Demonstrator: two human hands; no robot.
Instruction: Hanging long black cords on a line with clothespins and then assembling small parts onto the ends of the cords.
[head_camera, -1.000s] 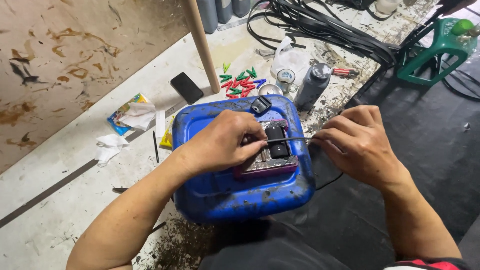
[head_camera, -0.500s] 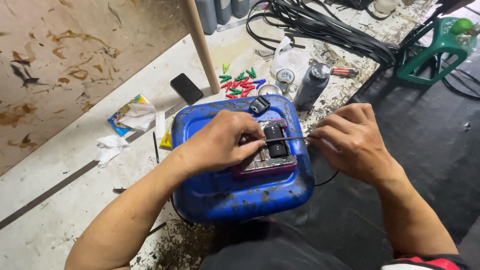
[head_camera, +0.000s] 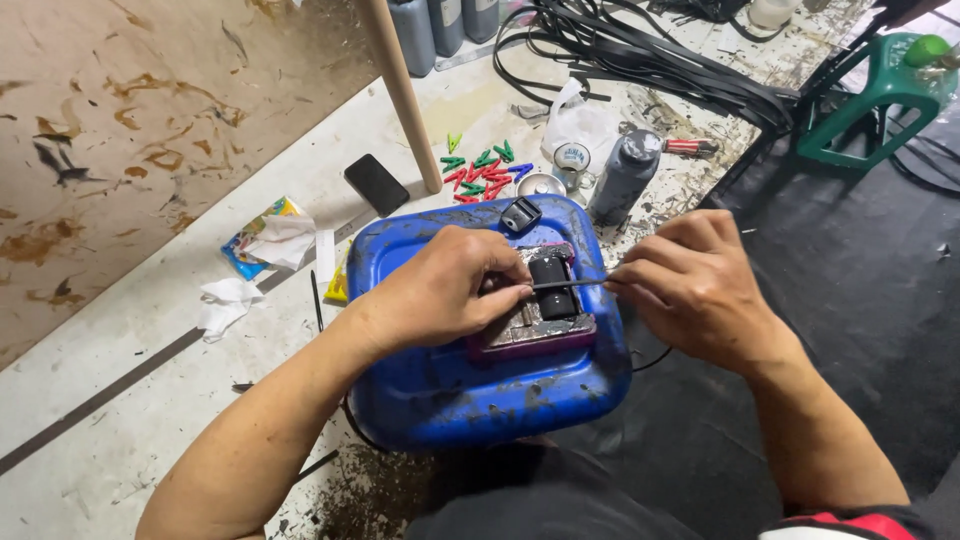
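A black-smeared blue container (head_camera: 470, 390) fills the frame's centre; above it lie red and green clips (head_camera: 482, 172); upper right, a green stool (head_camera: 880, 95), seemingly.

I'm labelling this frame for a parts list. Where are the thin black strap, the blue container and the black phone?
thin black strap (head_camera: 568, 284), head view, middle of the stretch between the hands.
blue container (head_camera: 480, 400), head view, bare top face near its front edge.
black phone (head_camera: 376, 184), head view, centre of its dark face.
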